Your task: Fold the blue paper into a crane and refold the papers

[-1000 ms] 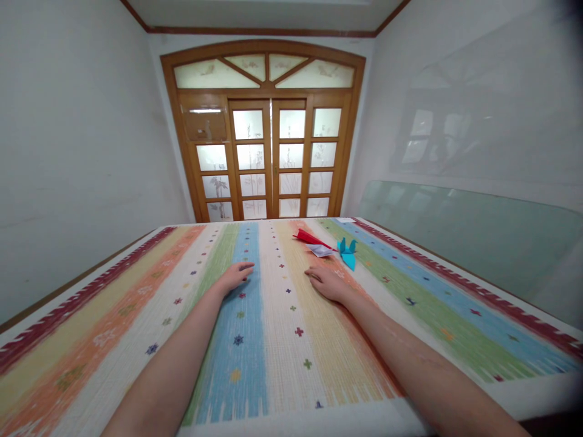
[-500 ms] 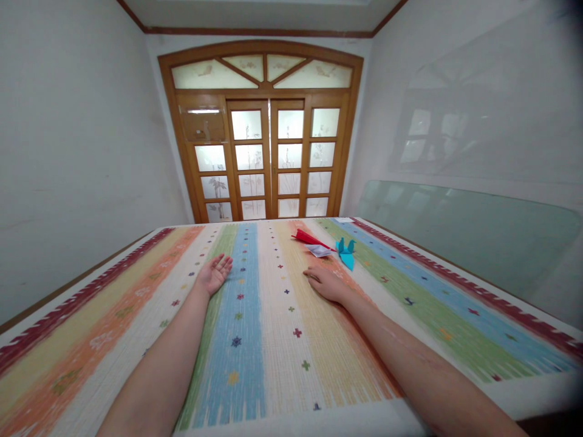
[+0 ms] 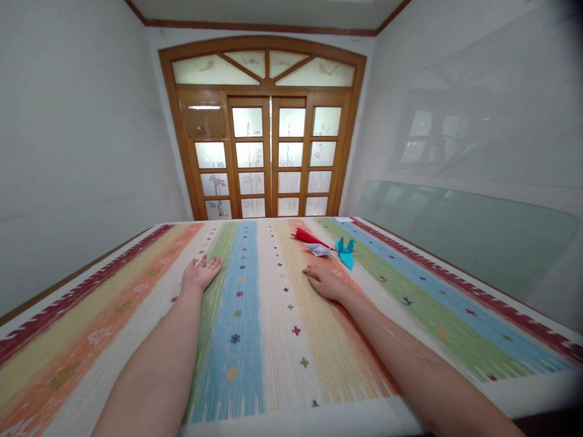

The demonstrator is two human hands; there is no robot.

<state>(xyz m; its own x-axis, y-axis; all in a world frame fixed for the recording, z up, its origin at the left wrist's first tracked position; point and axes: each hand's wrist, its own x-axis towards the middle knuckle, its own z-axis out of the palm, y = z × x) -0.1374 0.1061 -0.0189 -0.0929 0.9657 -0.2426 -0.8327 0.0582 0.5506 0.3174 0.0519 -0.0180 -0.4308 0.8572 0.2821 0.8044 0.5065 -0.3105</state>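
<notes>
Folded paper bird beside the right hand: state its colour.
The paper bird is turquoise blue, seen in the head view.

Both forearms were bare from the frame's lower edge to the wrists, with no sleeves, watch, bracelet or rings in sight, and the left hand (image 3: 199, 274) and right hand (image 3: 327, 283) were ungloved, a faint mark showing along the right forearm (image 3: 410, 355).

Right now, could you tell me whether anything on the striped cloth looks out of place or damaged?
Nothing stands out. The red, white and blue folded papers lie together beyond the right hand; the left hand rests palm-up, empty, on the flat striped cloth.
</notes>
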